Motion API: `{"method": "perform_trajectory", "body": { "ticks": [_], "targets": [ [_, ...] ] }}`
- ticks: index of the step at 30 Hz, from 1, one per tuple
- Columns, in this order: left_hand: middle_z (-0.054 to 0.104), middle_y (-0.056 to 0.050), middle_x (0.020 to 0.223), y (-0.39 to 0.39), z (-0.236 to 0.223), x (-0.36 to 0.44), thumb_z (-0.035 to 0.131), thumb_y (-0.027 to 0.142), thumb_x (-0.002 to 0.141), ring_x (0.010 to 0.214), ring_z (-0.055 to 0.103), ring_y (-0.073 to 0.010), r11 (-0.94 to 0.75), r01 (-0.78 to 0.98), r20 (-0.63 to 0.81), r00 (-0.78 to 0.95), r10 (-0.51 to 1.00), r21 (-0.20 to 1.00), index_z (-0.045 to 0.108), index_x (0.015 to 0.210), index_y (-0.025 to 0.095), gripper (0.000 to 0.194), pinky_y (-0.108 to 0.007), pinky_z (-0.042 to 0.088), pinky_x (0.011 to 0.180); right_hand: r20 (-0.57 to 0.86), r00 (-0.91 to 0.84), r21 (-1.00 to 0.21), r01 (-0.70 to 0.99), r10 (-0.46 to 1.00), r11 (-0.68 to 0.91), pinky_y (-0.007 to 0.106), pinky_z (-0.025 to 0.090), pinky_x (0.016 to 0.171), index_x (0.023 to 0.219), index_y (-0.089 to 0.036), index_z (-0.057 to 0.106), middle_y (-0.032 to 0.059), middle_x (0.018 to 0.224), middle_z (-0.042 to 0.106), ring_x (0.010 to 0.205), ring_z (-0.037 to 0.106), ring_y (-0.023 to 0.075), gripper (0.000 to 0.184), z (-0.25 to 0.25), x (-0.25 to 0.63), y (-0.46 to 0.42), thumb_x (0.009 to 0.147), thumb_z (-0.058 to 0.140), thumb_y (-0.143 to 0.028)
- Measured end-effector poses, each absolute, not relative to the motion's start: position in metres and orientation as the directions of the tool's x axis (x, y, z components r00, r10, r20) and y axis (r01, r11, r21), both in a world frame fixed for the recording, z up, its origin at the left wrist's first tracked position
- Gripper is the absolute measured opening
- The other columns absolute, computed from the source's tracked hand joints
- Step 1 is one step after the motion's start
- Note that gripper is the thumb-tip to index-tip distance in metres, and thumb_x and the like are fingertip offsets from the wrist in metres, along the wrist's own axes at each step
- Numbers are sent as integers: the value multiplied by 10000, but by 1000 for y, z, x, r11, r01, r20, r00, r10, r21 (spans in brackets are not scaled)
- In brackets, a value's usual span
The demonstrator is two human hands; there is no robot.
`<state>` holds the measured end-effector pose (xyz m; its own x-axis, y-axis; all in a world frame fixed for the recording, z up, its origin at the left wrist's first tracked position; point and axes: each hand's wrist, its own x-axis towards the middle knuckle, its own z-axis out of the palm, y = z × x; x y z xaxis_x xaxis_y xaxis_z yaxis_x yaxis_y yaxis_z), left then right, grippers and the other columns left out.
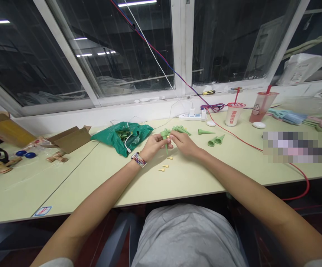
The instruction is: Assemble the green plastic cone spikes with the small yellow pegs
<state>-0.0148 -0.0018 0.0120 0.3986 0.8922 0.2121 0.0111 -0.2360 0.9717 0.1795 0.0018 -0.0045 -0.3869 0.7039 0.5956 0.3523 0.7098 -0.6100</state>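
My left hand (152,146), with a patterned band at the wrist, grips a green plastic spike (164,134) whose pointed end faces down. Against the spike's upper side, the pinched fingers of my right hand (185,144) hold a small yellow peg (168,137), partly hidden by the fingertips. Three more pegs (165,166) lie on the table just below my hands. Behind my fingers several green spikes (183,129) are bunched together. To the right are a single spike (205,131) lying on its side and two others (212,142) with hollow ends facing me.
A green plastic bag (141,131) with a white cable on it lies left of my hands. Farther left are an open cardboard box (70,139) and wooden toys (57,157). Behind stands a power strip (191,116); a red cable (241,138) runs past drink cups (233,115) at right.
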Motion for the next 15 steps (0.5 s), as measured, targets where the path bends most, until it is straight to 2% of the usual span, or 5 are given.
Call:
{"method": "perform_trajectory", "body": {
  "ticks": [3,5,9,12,15],
  "targets": [
    [763,-96,842,0,11,-15,917,494,678,791,772,-247,-286,29,254,385,887,958,719,930,109,501,-369,631,781,599,-351,-676,260,720,689,302,350,693,778,-226,454,-6,716,528,721,482,177,325,-7,176,4,1043,422,-411],
    [762,-94,853,1,11,-14,917,501,671,779,772,-248,-337,42,298,376,878,941,714,915,112,502,-376,637,775,551,-332,-765,166,765,623,291,342,633,747,-228,444,-16,657,470,657,441,164,366,-8,172,5,1028,451,-463],
    [757,-83,856,-1,14,-12,901,503,688,741,758,-224,-441,107,380,355,854,891,699,885,126,470,-345,631,737,354,-388,-933,-85,851,349,254,235,481,713,-244,393,-71,560,305,488,272,111,438,-9,167,10,953,567,-566],
    [753,-75,884,-2,13,-11,862,487,745,764,746,-204,-524,145,450,356,819,839,688,879,141,410,-318,617,745,226,-459,-969,-194,859,151,237,146,437,697,-250,349,-101,528,240,437,160,81,440,-8,168,12,945,574,-535],
    [728,-56,816,-2,10,-12,833,455,788,764,728,-195,-596,238,515,325,793,767,667,812,154,344,-285,582,707,150,-499,-977,-206,854,52,239,122,430,698,-248,349,-109,502,226,420,122,79,393,-6,169,11,984,495,-474]
  ]
}}
